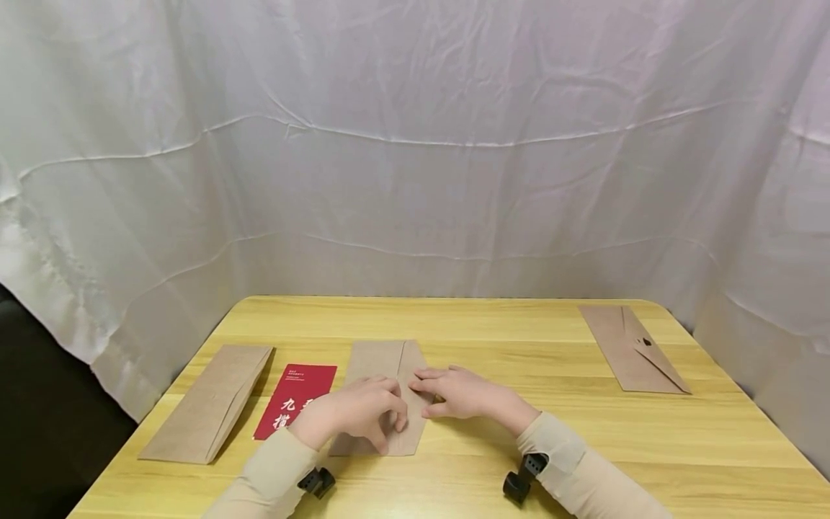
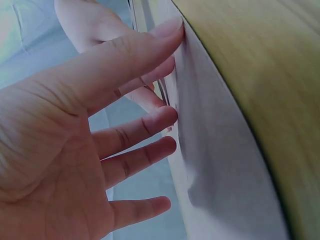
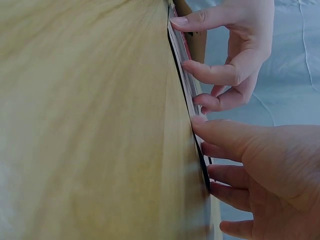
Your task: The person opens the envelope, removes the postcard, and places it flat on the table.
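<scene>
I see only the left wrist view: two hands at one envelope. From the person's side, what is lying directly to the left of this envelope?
Observer: A red card lies to the left of the envelope.
Operator: Thank you. Is there something written on this card?
Observer: Yes, it carries white characters; the left hand and its wrist hide part of the card from the head camera.
Operator: And what is further left, after the card?
Observer: Another brown envelope, lying flat on the table.

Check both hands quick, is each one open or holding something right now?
Left hand: open, fingertips touching the middle brown paper envelope.
Right hand: open, fingers at that envelope's right edge.
</scene>
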Demonstrator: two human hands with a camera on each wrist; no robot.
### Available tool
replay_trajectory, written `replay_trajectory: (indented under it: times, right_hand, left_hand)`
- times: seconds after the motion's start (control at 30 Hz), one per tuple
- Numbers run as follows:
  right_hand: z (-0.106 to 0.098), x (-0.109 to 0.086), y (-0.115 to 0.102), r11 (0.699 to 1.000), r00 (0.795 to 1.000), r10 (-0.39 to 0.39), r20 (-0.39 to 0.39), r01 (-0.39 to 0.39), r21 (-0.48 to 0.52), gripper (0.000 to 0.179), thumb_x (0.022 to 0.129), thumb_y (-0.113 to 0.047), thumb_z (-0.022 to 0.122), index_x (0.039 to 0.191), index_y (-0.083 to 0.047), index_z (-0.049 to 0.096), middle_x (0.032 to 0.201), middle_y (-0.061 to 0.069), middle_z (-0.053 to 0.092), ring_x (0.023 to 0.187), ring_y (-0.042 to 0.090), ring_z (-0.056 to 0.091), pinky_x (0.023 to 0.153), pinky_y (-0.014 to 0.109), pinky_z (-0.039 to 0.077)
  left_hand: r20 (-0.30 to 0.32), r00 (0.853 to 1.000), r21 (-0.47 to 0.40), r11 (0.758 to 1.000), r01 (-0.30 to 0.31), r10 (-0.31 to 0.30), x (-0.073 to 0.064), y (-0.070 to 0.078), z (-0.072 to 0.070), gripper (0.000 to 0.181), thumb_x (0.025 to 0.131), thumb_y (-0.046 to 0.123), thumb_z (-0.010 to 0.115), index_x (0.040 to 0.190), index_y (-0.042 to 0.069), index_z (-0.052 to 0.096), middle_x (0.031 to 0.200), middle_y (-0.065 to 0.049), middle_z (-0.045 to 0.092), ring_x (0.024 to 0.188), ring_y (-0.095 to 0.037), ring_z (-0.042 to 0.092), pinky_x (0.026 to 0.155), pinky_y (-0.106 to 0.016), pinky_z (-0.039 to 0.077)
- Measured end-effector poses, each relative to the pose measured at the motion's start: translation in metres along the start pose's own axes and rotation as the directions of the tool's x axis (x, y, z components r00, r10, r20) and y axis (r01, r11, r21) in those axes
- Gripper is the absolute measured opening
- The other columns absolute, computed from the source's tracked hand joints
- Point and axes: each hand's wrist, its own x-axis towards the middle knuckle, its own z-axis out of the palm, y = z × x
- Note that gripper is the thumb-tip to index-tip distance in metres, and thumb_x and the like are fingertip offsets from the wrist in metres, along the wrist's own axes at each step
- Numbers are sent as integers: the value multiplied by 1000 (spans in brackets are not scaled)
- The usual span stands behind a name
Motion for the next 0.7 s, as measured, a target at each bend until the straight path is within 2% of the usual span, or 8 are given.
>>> replay_trajectory:
  times: [0.13, 0.37, 0.7]
  right_hand:
    - [-1, 0, 0, 1000, 1000, -1, 2, 1, 2, 56, 95, -40, 60, 144, -14, 49, 153, 10, 42, 141, 25, 42, 111, 55, 37]
    - [-2, 0, -1, 1000, 1000, 5, 8, -5, 15, 56, 95, -39, 60, 144, -14, 49, 154, 10, 42, 141, 26, 42, 111, 56, 36]
    - [0, 0, 0, 1000, 1000, 5, 5, -5, 8, 56, 95, -39, 60, 144, -15, 49, 154, 10, 42, 141, 24, 42, 111, 56, 37]
  left_hand:
    - [9, 1000, 11, 1000, 3, -3, 1, 0, -1, 29, 64, 39, 88, 79, 30, 64, 96, 12, 53, 89, -4, 45, 79, -26, 41]
    - [9, 1000, -17, 1000, -2, 2, 0, 1, 0, 30, 66, 39, 87, 83, 31, 64, 98, 11, 52, 92, -6, 44, 82, -27, 42]
    - [-16, 1000, -3, 1000, -23, 23, 2, -2, 5, 27, 67, 44, 85, 77, 31, 63, 97, 13, 52, 93, -5, 45, 84, -27, 43]
